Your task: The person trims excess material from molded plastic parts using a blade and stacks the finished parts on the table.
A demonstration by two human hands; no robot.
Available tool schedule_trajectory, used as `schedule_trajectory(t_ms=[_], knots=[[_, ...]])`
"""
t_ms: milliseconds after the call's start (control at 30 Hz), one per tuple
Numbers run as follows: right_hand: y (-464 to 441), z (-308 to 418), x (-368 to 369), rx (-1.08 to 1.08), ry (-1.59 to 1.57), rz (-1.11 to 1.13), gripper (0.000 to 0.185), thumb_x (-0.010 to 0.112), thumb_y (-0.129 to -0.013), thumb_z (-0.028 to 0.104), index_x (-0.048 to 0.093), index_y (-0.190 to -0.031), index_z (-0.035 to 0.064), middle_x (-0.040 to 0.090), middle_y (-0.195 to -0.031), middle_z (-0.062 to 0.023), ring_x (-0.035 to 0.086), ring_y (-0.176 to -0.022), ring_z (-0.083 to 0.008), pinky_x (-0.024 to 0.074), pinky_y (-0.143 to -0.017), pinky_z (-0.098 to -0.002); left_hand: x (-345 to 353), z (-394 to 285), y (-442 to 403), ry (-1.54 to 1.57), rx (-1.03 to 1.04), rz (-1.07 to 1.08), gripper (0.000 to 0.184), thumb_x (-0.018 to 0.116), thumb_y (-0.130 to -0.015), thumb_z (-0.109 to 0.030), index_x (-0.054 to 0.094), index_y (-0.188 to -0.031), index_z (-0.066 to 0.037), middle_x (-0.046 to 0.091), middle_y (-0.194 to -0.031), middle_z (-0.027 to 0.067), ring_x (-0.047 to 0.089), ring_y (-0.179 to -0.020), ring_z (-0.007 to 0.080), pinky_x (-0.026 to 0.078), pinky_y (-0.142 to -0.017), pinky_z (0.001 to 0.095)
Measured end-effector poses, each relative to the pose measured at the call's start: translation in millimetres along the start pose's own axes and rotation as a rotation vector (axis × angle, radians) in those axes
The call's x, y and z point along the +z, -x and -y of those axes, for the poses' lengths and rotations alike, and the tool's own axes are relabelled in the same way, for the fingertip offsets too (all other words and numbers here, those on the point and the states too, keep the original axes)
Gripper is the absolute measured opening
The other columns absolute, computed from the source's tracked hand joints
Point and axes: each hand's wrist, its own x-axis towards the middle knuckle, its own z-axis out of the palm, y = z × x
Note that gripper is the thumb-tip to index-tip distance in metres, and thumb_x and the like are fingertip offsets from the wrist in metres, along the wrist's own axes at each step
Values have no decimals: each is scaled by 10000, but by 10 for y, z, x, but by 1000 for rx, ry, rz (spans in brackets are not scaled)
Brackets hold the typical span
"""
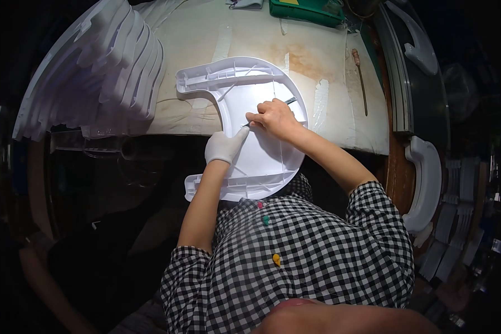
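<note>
A white C-shaped plastic part [261,157] with raised rims and ribs lies in front of me, partly on the table and partly over its near edge by my body. My left hand [221,148], in a white glove, grips the part's inner curved rim, thumb over the inside face. My bare right hand [277,118] is closed around a thin dark tool [291,101] whose back end sticks out past the knuckles. Its pointed tip is down by my left thumb at the inner rim. The fingers hide most of the tool, so its exact kind does not show.
Several nested white plastic parts [103,67] are stacked at the left of the covered table [200,119]. A screwdriver-like tool [360,80] lies at the right. A green tray [309,12] stands at the back. White curved pieces [426,178] sit beyond the right edge.
</note>
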Motion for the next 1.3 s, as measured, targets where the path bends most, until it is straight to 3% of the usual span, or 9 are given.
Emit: schedule_trajectory(t_ms=[367,667,767,867,900,1067,1200,1267,1300], knots=[[98,225,17,208,63,15,148,631,-750,270,627,-835,150,548,-645,-45,572,-653,-210,404,-576,-355,69,31,-31,-15,4,-50,759,579,-634,-675,670,-821,55,631,-786,264,638,-775,369,502,-679,420],[244,284,50,200,153,-196,164,641,-732,254,623,-845,137,528,-658,-32,554,-646,-188,380,-554,-337,105,1,-50,-50,-4,-74,806,569,-635,-691,658,-848,82,628,-823,279,630,-817,386,491,-727,420],[229,148,-84,336,167,-214,168,628,-770,241,638,-914,154,503,-651,-41,527,-611,-198,385,-534,-339,149,-18,-151,-65,-15,-42,806,556,-656,-684,654,-861,89,623,-845,290,625,-843,393,486,-746,425],[261,18,-295,504,1,-370,123,612,-802,233,633,-881,141,527,-662,-84,560,-629,-264,443,-545,-391,84,-60,-91,-97,9,-36,795,514,-706,-677,652,-874,88,614,-883,303,612,-886,403,476,-787,417],[264,23,-394,638,-73,-337,138,598,-825,238,639,-904,133,544,-688,-111,575,-666,-292,458,-575,-412,79,-48,-112,-104,0,-26,791,499,-716,-674,651,-896,82,614,-908,298,607,-914,397,465,-815,419],[388,-234,-444,716,-345,-251,301,600,-818,228,626,-1054,43,612,-813,-179,600,-751,-314,471,-706,-385,43,-49,-99,-61,-54,-6,798,444,-733,-686,655,-896,66,604,-919,304,594,-923,410,455,-827,424],[-153,-453,-1044,594,-443,-528,255,505,-882,139,598,-1080,9,623,-808,-182,600,-686,-290,450,-605,-343,74,50,-85,96,48,-7,668,428,-814,-578,646,-812,53,601,-770,288,618,-816,388,468,-719,422],[-337,-242,-1585,516,-568,-655,236,458,-927,127,585,-1088,10,587,-737,-160,562,-619,-237,402,-548,-292,158,211,-177,123,186,-52,445,440,-832,-383,643,-788,10,605,-785,261,601,-782,408,461,-724,457],[-325,-212,-1608,468,-423,-733,232,461,-923,126,585,-1081,11,579,-726,-159,555,-606,-234,402,-543,-300,199,318,-240,95,196,-79,432,453,-827,-389,642,-819,0,611,-802,246,603,-794,392,459,-721,437]])
